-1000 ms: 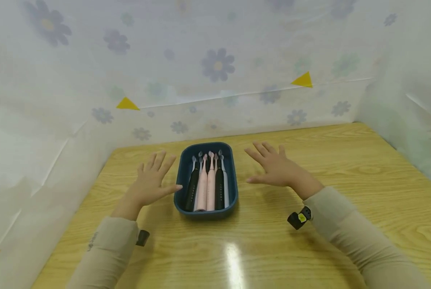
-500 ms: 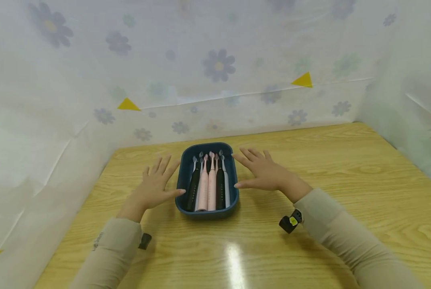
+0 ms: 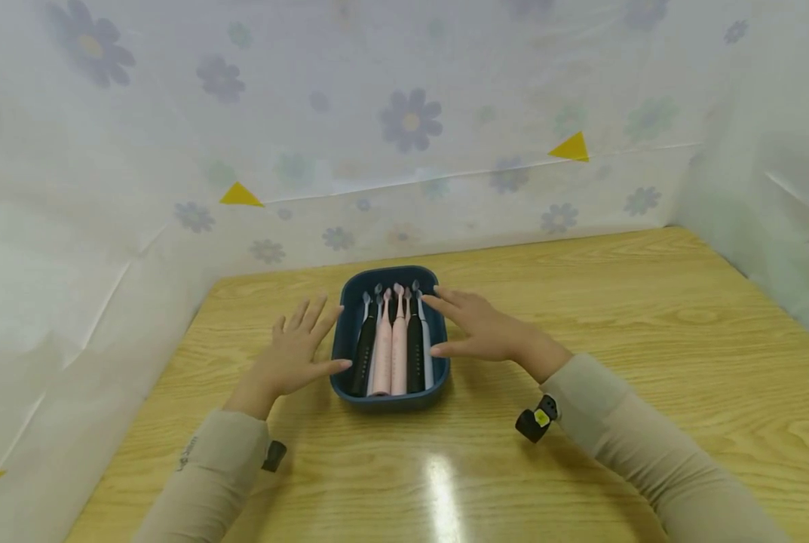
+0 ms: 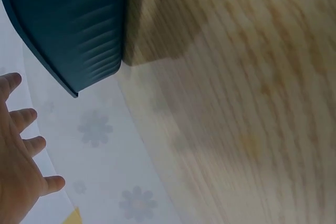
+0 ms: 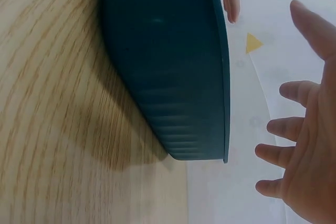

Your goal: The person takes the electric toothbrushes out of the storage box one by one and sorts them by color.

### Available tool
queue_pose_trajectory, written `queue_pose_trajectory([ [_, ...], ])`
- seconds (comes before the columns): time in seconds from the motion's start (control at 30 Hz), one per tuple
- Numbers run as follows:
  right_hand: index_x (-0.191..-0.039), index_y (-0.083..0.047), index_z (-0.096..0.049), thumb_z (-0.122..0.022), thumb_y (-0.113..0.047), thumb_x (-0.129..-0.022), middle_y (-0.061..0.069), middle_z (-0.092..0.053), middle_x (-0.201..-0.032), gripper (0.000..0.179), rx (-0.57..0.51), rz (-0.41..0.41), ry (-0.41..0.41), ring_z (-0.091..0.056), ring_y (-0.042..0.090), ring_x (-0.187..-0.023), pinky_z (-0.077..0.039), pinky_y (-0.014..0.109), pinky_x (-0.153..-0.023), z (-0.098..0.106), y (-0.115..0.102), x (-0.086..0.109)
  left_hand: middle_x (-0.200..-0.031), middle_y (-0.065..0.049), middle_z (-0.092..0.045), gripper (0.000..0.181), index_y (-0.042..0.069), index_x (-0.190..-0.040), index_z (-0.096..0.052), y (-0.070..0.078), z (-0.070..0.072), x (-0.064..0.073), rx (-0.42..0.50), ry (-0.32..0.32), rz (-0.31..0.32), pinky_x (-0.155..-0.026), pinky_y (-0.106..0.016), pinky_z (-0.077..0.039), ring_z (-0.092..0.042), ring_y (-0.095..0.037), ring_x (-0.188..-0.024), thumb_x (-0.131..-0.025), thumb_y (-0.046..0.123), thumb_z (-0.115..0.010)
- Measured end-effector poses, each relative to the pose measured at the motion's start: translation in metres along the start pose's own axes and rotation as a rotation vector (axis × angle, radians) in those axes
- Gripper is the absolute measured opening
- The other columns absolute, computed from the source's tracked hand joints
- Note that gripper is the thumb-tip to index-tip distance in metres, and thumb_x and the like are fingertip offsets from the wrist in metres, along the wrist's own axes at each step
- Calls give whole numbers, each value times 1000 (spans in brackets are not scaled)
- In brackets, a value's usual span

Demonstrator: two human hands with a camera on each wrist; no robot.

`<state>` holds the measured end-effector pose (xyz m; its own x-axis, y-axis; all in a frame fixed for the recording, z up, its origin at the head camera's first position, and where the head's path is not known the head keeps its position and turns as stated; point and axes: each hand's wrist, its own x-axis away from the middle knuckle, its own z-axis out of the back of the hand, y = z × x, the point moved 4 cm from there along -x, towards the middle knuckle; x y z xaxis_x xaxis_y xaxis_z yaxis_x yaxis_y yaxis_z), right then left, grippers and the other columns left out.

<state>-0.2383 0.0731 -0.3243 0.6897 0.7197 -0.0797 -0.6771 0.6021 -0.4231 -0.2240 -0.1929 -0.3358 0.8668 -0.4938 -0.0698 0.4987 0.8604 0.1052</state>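
Note:
A dark blue bin [image 3: 390, 406] stands on the table and holds several electric toothbrushes, heads toward the back. Two pink toothbrushes [image 3: 399, 354] lie in the middle, with a black toothbrush [image 3: 414, 354] to their right and another black toothbrush [image 3: 363, 354] to their left. Pale toothbrushes [image 3: 427, 354] show at the sides. My left hand [image 3: 292, 358] hovers at the bin's left rim, fingers spread. Over the right rim reaches my right hand [image 3: 482, 328], its fingers straight and apart. Both wrist views show the ribbed bin wall [image 5: 178, 103] with a gap to each palm.
The wooden table [image 3: 614, 317] stretches to both sides of the bin. Behind it hangs a white flowered sheet [image 3: 350, 136] with yellow triangles [image 3: 570, 147]. More white sheeting [image 3: 58, 264] closes off the left side.
My right hand has moved left, from beside the bin to over its right rim. The left hand has shifted slightly right. The bin and toothbrushes look unmoved.

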Motion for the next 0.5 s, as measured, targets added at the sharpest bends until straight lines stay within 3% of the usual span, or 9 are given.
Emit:
queue_pose_trajectory([
  [0.27,-140,-19,-12,-45,-59,-78,6,-6,-143,80,-172,-30,-39,-8,24,-128,-14,47,-99,-5,-4,-4,-143,-13,-2,82,17,-140,-15,3,-3,0,1,-6,-5,-90,-63,-4,3,-34,-128,-77,63,-42],
  [0.5,-140,-20,-10,-47,-54,-80,2,-7,-143,78,-279,-9,-53,-9,19,-129,-15,44,-100,-8,-8,-10,-143,-11,-2,82,18,-140,-13,3,-7,0,7,-25,-6,-91,-62,-4,2,-34,-128,-77,64,-40],
])
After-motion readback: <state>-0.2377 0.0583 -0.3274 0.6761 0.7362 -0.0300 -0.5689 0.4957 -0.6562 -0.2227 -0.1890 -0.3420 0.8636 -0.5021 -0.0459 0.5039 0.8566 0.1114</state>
